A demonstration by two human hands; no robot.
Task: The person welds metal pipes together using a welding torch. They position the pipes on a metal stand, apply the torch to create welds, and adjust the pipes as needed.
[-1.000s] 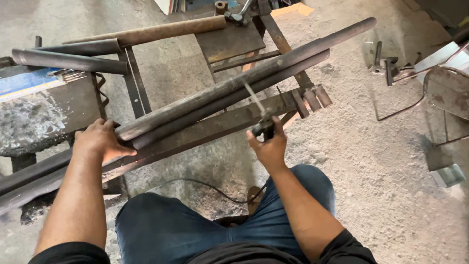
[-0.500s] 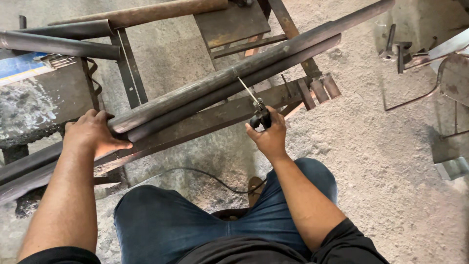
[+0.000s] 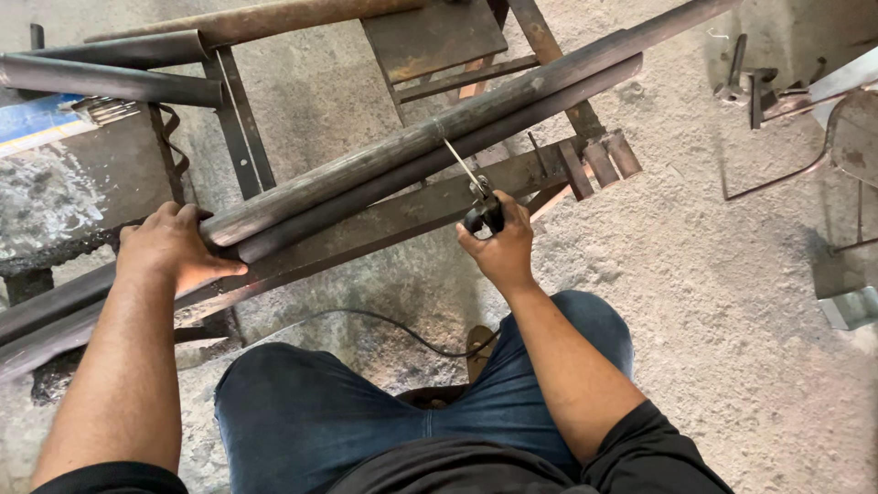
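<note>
Two long dark steel pipes (image 3: 402, 155) lie side by side, slanting from lower left to upper right across a rusty metal frame (image 3: 384, 220). My left hand (image 3: 174, 247) rests flat on the pipes near their lower end, pressing them down. My right hand (image 3: 498, 242) grips a black welding electrode holder (image 3: 483, 215). Its thin rod (image 3: 462, 165) points up and left, and the tip touches the seam on the pipes. A black cable (image 3: 384, 320) runs from the holder down over my jeans.
More pipes (image 3: 119, 78) and a rusty rod lie at the upper left beside a blue-edged block (image 3: 55, 174). Short steel offcuts (image 3: 604, 160) sit at the frame's right end. Bent metal pieces and wire (image 3: 786, 119) lie on the grey sandy floor at right.
The view has drifted slightly, so the pipes sit lower in frame. My right hand has brought the rod tip up against the pipes. My left hand stays on the pipes.
</note>
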